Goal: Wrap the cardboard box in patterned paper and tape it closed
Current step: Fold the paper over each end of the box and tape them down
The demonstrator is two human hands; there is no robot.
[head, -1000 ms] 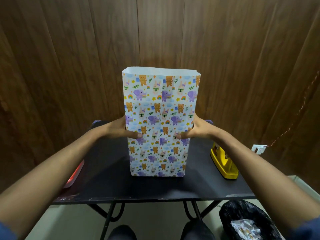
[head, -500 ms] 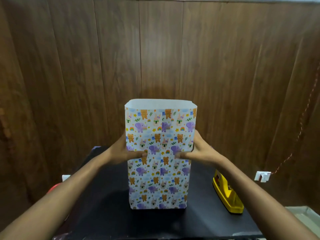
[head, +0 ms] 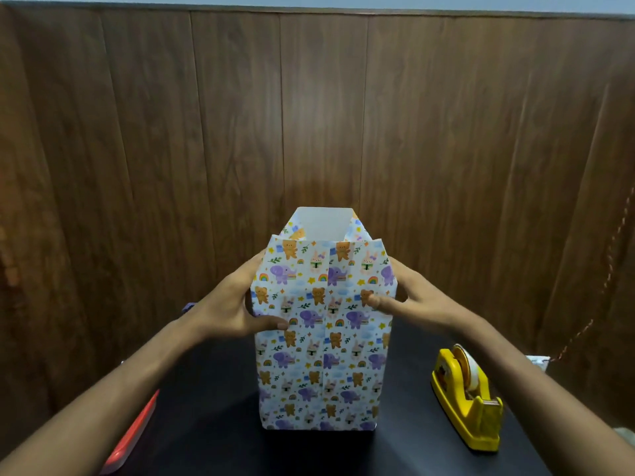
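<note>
**Open Top of Papered Box Being Folded In**

A cardboard box [head: 319,355], sheathed in patterned paper [head: 323,269], stands upright at the middle of a dark worktop [head: 213,389]. The person's left hand [head: 233,304] clasps the parcel's flank at 9 o'clock, thumb curled onto the front face; the right hand [head: 409,297] clasps the flank at 3 o'clock, its thumb pressing the front. Each grip is wrapped round the paper, not spread. Above them the paper stands as an open sleeve, its sides creased inward at 12 o'clock and the white underside showing.

The paper looks thin, light and quick to crease or tear; the box beneath appears stiff. The likeliest safe hold is low on the side edges, where the board backs the paper. A yellow tape dispenser [head: 470,403] waits at 4 o'clock, a red object [head: 134,431] at 8 o'clock.
</note>
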